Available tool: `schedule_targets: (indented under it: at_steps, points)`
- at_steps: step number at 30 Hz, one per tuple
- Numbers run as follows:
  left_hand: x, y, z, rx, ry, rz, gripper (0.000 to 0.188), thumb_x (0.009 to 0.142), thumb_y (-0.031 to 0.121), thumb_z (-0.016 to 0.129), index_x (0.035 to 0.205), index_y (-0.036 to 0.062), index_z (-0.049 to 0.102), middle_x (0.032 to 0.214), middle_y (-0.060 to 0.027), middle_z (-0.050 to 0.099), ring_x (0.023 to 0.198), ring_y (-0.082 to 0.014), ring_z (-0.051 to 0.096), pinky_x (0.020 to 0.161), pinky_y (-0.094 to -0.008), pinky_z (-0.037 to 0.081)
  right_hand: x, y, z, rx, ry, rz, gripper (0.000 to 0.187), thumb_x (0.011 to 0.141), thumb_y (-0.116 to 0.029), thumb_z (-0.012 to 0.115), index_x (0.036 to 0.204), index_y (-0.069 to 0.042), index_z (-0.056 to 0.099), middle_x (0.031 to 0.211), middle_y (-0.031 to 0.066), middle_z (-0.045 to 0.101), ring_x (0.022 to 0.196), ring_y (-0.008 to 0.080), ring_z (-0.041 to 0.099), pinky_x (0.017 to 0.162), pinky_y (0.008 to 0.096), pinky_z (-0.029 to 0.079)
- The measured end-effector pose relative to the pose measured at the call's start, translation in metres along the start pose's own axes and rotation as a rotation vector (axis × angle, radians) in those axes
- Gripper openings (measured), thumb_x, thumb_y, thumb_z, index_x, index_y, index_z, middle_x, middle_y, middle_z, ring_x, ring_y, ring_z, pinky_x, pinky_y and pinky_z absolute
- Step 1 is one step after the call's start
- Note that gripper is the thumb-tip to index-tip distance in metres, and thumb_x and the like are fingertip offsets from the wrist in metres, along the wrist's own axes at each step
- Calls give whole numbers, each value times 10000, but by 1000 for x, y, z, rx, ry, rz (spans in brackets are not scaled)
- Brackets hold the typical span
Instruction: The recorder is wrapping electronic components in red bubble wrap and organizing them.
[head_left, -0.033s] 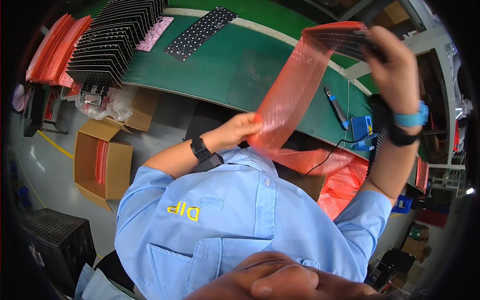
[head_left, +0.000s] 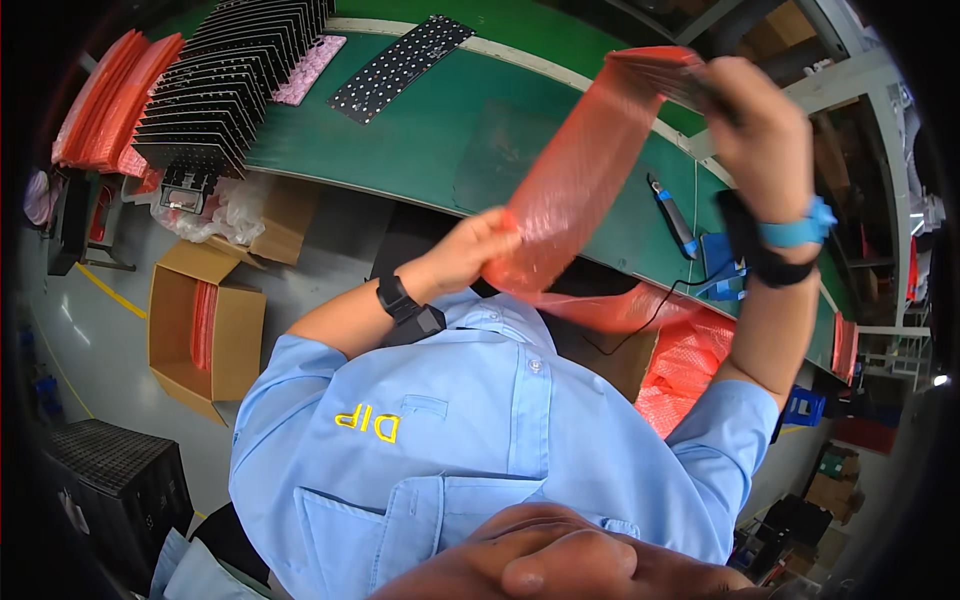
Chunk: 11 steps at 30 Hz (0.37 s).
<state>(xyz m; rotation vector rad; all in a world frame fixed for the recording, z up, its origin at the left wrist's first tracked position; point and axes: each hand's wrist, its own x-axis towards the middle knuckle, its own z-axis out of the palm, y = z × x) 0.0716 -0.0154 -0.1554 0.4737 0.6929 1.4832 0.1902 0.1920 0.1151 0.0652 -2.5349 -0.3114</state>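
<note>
A long strip of red translucent bubble wrap (head_left: 585, 175) stretches between my hands above the bench's front edge. The fingers of my left hand (head_left: 468, 245) are closed on its lower edge, near my chest. My right hand (head_left: 765, 135), raised to the far right and smeared by motion, grips a thin dark board (head_left: 675, 85). Red wrap lies over the board's far edge and hangs down from its left end. More of the wrap trails below, towards a crumpled red heap (head_left: 690, 375) by my right arm. A black board with white dots (head_left: 400, 68) lies flat on the green bench (head_left: 400, 150).
At the far left stand a rack of black boards (head_left: 225, 85) and a stack of red wrapped sheets (head_left: 115, 100). A blue-handled cutter (head_left: 672, 215) and a blue box-shaped device (head_left: 717, 255) lie on the bench's right. An open carton (head_left: 240, 330) stands on the floor.
My right hand has moved left and slightly down with the dark board. My left hand has shifted slightly up, and the wrap between them has tilted a little.
</note>
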Motion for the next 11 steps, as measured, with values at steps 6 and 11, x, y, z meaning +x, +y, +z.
schedule_targets:
  at_steps: [6,11]
  points:
    - [-16,5,-18,480,172,90,128,915,89,650,1000,26,577,939,-14,660,871,-56,600,776,-243,504,-52,-87,129,-144,-167,149,199,719,-94,608,899,-166,562,842,34,540,786,215,604,538,332,511]
    - [-26,-30,-43,468,279,148,117,916,90,648,985,30,574,931,-13,654,867,-49,593,778,-246,504,-97,-144,185,141,-285,413,451,648,-382,793,967,-167,558,975,87,533,908,266,589,608,358,539]
